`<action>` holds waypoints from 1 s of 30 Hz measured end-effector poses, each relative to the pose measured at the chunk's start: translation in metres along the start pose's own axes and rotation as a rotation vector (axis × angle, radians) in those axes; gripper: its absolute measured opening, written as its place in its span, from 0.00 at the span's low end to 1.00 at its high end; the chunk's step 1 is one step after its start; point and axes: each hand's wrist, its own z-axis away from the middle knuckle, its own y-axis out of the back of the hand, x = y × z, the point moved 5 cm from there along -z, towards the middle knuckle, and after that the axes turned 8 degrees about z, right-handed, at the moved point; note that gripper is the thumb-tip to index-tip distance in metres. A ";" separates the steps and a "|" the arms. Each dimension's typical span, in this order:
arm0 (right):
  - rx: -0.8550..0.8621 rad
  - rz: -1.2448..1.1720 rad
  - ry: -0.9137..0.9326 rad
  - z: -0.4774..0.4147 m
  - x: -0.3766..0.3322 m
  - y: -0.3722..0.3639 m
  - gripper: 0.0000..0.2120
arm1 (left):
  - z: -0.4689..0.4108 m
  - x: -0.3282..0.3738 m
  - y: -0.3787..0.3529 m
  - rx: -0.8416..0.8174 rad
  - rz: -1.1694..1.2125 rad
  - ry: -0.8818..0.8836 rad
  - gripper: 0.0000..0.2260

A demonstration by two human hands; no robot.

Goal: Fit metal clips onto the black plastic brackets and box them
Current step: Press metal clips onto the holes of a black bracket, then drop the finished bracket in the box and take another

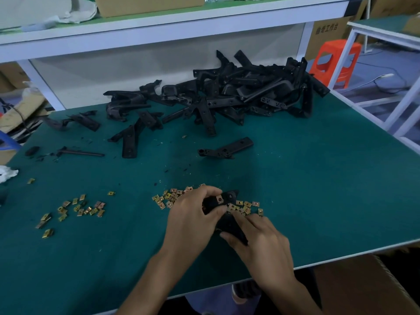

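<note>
Both hands hold one black plastic bracket point(229, 220) just above the green table near its front edge. My left hand point(193, 214) grips the bracket's upper part, where one brass clip point(219, 198) sits on it. My right hand point(261, 237) holds the lower part and pinches a second clip point(231, 207) against the bracket's edge. Loose brass clips point(169, 197) lie under and around the hands, and more clips point(248, 206) lie to the right of the bracket.
A big pile of black brackets point(238, 94) fills the back of the table point(318, 189). A single bracket point(226, 148) lies in the middle. Another scatter of clips point(77, 210) lies at the left. A cardboard box point(368, 287) stands below the table's right front.
</note>
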 end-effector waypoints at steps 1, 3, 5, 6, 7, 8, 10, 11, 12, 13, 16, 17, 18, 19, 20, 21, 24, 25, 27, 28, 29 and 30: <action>-0.002 0.004 -0.003 0.000 0.000 0.000 0.22 | 0.001 -0.001 -0.001 0.011 0.010 0.008 0.12; -0.008 0.001 -0.008 0.000 0.000 0.001 0.23 | 0.003 -0.002 -0.002 0.020 0.020 0.012 0.12; -0.003 -0.015 -0.014 0.000 0.000 0.003 0.22 | 0.004 -0.001 -0.001 0.022 0.021 -0.002 0.12; 0.006 -0.030 -0.023 0.000 -0.001 0.005 0.22 | 0.003 0.001 -0.001 0.019 0.021 -0.011 0.12; 0.019 -0.046 -0.037 -0.001 -0.001 0.006 0.23 | 0.003 0.004 -0.001 0.015 0.024 -0.021 0.12; 0.035 -0.061 -0.056 -0.001 -0.001 0.009 0.23 | 0.003 0.008 -0.001 0.011 0.034 -0.030 0.12; 0.058 -0.095 -0.098 0.000 0.000 0.016 0.24 | 0.004 0.016 -0.002 0.002 0.055 -0.050 0.12; 0.063 -0.111 -0.110 0.003 0.001 0.021 0.25 | 0.004 0.021 -0.004 -0.011 0.058 -0.066 0.12; 0.061 -0.116 -0.112 0.008 0.002 0.026 0.27 | 0.005 0.026 -0.006 -0.032 0.057 -0.092 0.12; 0.056 -0.108 -0.111 0.015 0.005 0.031 0.29 | 0.005 0.031 -0.010 -0.059 0.050 -0.123 0.13; 0.081 -0.101 -0.172 0.050 0.025 0.051 0.29 | 0.009 0.053 -0.034 -0.159 -0.008 -0.230 0.13; 0.102 -0.108 -0.217 0.065 0.034 0.058 0.28 | 0.013 0.061 -0.046 -0.195 -0.004 -0.253 0.14; 0.130 -0.105 -0.268 0.082 0.044 0.065 0.26 | 0.019 0.070 -0.059 -0.240 0.016 -0.262 0.14; 0.155 -0.097 -0.325 0.099 0.052 0.072 0.25 | 0.027 0.079 -0.072 -0.287 0.043 -0.275 0.14; 0.178 -0.087 -0.380 0.117 0.060 0.077 0.25 | 0.037 0.087 -0.086 -0.329 0.069 -0.300 0.15; 0.199 -0.082 -0.433 0.136 0.068 0.080 0.25 | 0.047 0.094 -0.100 -0.368 0.091 -0.326 0.16; 0.254 -0.115 -0.632 0.191 0.085 0.085 0.24 | 0.077 0.108 -0.134 -0.476 0.160 -0.379 0.21; 0.276 -0.161 -0.718 0.207 0.091 0.088 0.23 | 0.085 0.112 -0.140 -0.494 0.179 -0.411 0.21; 0.333 -0.281 -0.896 0.235 0.105 0.095 0.21 | 0.094 0.118 -0.146 -0.493 0.200 -0.456 0.19; 0.370 -0.319 -0.979 0.248 0.116 0.100 0.20 | 0.096 0.118 -0.148 -0.487 0.204 -0.458 0.18; 0.404 -0.319 -1.049 0.258 0.131 0.107 0.20 | 0.096 0.116 -0.148 -0.480 0.207 -0.451 0.18; 0.424 -0.296 -1.106 0.264 0.148 0.116 0.19 | 0.096 0.112 -0.148 -0.475 0.205 -0.430 0.19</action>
